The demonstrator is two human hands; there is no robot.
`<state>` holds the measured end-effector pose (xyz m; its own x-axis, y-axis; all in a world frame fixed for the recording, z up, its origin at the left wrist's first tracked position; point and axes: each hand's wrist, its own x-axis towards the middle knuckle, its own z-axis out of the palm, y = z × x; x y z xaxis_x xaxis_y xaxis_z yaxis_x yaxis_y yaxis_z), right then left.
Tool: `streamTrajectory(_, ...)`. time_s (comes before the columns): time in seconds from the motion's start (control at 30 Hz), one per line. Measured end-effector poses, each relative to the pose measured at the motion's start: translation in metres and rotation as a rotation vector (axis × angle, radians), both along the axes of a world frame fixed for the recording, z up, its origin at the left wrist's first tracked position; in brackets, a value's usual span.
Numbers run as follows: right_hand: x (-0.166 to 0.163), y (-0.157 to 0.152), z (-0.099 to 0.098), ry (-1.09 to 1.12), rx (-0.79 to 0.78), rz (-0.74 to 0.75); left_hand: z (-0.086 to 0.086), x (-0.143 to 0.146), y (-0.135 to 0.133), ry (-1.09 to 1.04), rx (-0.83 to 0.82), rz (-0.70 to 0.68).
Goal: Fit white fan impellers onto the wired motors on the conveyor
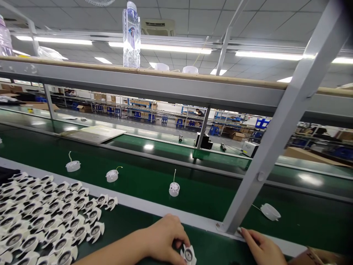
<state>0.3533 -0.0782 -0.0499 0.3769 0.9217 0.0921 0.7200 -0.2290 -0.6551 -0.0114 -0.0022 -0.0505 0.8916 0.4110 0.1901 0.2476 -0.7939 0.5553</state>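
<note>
My left hand [165, 237] is closed on a small white fan wheel [189, 254] with curved blades and a grey ring at its centre. It holds the wheel low over the green bench top, at the bottom of the view. To the right, my right hand [263, 247] rests with fingers stretched out on the pale rail, beside the foot of a slanted post; no held part shows in it. Rows of similar fan wheels [52, 221] cover the bench at left. Beyond the rail, a round white housing [174, 189] with a thin wire stands on the green conveyor belt [209, 200].
The grey post [264, 147] rises at right to an overhead shelf [165, 82] bearing a water bottle [131, 36]. More white housings sit on the belt, one of them [270, 212] beyond my right hand. A cardboard edge [306, 257] shows at lower right.
</note>
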Motion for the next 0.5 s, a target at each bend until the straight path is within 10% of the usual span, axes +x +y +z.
streamTrajectory(0.5,0.0095,0.0014,-0.0098,-0.005,0.01,0.046,0.0052,-0.002,-0.0064,-0.061,-0.016,0.022)
